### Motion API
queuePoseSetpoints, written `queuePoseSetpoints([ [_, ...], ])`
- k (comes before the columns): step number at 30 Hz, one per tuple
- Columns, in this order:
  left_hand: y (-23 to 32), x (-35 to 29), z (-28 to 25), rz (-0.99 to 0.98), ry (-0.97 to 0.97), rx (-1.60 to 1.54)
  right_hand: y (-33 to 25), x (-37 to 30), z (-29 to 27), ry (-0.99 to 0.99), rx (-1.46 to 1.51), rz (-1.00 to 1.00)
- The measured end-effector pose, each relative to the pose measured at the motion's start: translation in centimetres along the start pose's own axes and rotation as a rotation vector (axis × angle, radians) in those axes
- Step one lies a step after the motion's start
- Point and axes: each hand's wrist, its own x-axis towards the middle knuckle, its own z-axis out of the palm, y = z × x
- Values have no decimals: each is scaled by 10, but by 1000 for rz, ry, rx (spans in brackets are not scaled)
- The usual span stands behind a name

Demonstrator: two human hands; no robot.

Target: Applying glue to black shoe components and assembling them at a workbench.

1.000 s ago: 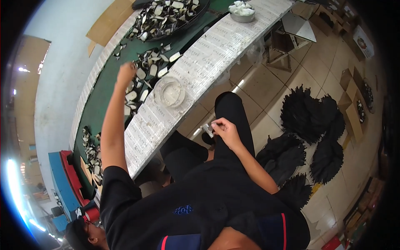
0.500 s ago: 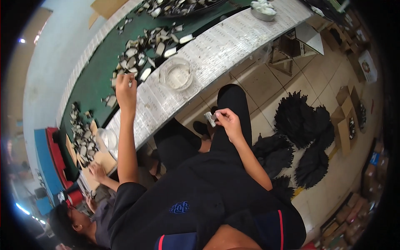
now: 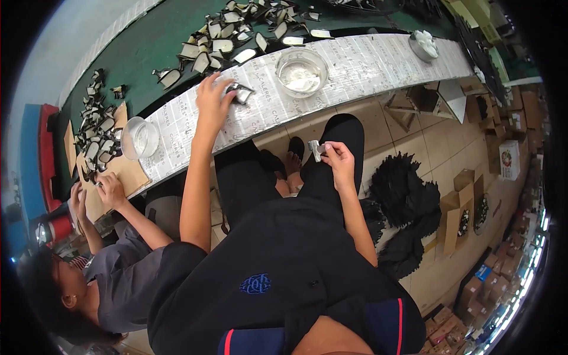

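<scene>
The left hand (image 3: pixel 213 105) pinches a black-and-white piece (image 3: pixel 241 93) over the table (image 3: pixel 263 121), left of the clear bowl (image 3: pixel 303 92); nearer and to the right, the right hand (image 3: pixel 339 161) grips a small silvery piece (image 3: pixel 315 151); a pile of parts (image 3: pixel 222 45) lies farther off

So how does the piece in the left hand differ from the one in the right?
Colour: the curved piece in the left hand shows black and white; the clip-like piece in the right hand looks silvery.
Place: the curved piece is over the bench strip; the clip-like piece, near the thigh.
Both are at fingertips.
</scene>
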Motion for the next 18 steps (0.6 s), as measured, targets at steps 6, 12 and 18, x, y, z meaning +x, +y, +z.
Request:
queuePoseSetpoints([
  [6, 15, -20, 0, 57, 32, -39, -24, -19, 7, 12, -31, 39],
  [12, 74, -70, -28, -560, -49, -1260, -101, -48, 53, -134, -67, -242],
  [18, 105, -95, -51, -803, -218, -1481, -150, -65, 103, -173, -380, -590],
])
